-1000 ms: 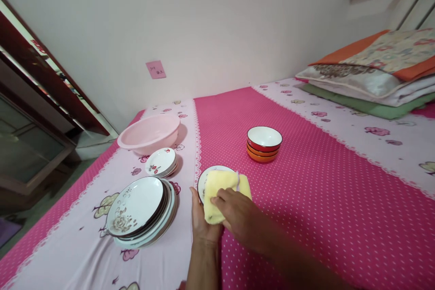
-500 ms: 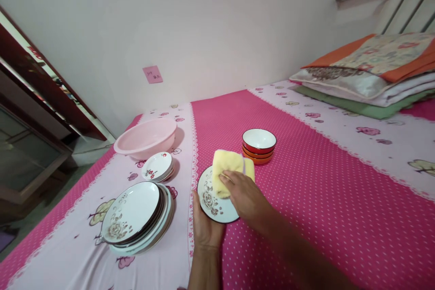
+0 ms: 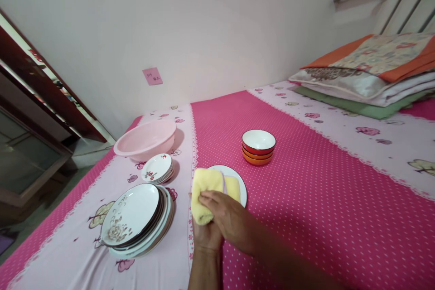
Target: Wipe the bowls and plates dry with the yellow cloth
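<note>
A white plate with a dark rim [image 3: 242, 186] rests in my left hand [image 3: 206, 238], which supports it from below at its near left edge. My right hand [image 3: 227, 217] presses a folded yellow cloth [image 3: 206, 182] onto the plate's face. The cloth hides most of the plate, its floral pattern included, and overhangs the near left edge. My left fingers are mostly hidden under the plate and cloth. Beyond the plate stands a stack of red and orange bowls [image 3: 258, 140] with white insides.
To the left lie a stack of large plates [image 3: 136, 210], a stack of small flowered dishes [image 3: 157, 167] and a pink basin [image 3: 146, 138]. Folded bedding with a pillow [image 3: 360, 77] sits at the far right. Everything is on a pink patterned bedspread [image 3: 306, 199] against a wall.
My right hand and the cloth have slid left and nearer across the plate, covering the flower pattern. My left hand still holds the plate in about the same place.
</note>
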Demonstrator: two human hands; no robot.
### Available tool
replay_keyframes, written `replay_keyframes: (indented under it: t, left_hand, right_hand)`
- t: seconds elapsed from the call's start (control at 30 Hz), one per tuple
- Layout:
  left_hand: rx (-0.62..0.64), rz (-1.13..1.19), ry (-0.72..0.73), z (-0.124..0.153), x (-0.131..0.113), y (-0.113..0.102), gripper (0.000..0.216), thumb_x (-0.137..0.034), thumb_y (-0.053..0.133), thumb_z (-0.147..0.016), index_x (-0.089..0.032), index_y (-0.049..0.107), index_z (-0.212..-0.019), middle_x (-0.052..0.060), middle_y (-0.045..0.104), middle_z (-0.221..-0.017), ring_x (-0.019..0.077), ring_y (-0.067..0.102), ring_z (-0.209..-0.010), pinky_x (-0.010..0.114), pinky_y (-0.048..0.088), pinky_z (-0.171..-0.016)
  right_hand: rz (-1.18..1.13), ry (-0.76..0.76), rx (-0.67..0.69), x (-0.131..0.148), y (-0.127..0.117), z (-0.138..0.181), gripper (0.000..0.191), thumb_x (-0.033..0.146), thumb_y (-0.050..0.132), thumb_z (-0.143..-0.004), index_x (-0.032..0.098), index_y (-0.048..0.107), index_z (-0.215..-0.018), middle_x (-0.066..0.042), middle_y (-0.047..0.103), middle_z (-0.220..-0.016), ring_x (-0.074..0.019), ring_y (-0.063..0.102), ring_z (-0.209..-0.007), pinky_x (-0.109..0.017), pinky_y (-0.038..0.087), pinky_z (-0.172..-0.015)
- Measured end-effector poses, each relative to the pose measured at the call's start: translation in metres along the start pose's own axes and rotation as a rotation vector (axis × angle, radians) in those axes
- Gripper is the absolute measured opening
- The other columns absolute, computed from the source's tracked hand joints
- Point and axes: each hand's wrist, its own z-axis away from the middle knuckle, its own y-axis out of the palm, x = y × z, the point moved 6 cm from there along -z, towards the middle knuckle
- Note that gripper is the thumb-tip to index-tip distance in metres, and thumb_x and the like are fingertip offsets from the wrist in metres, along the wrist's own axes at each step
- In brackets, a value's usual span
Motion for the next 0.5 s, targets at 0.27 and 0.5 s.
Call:
replay_keyframes:
  t: [0.27, 0.5]
  left_hand:
    - [-0.015, -0.19, 0.021, -0.006, 0.008, 0.014, 0.055, -0.052, 0.046, -0.105, -0.017, 0.065, -0.143, 0.017, 0.074, -0.134, 0.0317, 0.067, -0.127, 0.048, 0.048, -0.114]
    - [-0.252, -0.256, 0.168, -0.008, -0.02, 0.001, 0.058, -0.052, 0.04, -0.105, -0.014, 0.064, -0.142, 0.017, 0.079, -0.118, 0.0325, 0.075, -0.112, 0.046, 0.058, -0.101]
  right_hand:
    - [0.398, 0.304, 0.012, -0.061, -0.024, -0.001, 0.051, -0.002, 0.038, -0.093, 0.01, 0.062, -0.136, -0.022, 0.061, -0.146, -0.0322, 0.054, -0.139, -0.052, 0.042, -0.115]
    - [0.11, 0.262, 0.261, -0.021, -0.044, 0.024, 0.01, 0.016, 0.058, -0.087, 0.018, 0.067, -0.084, -0.005, 0.073, -0.089, -0.0195, 0.065, -0.081, -0.027, 0.046, -0.071]
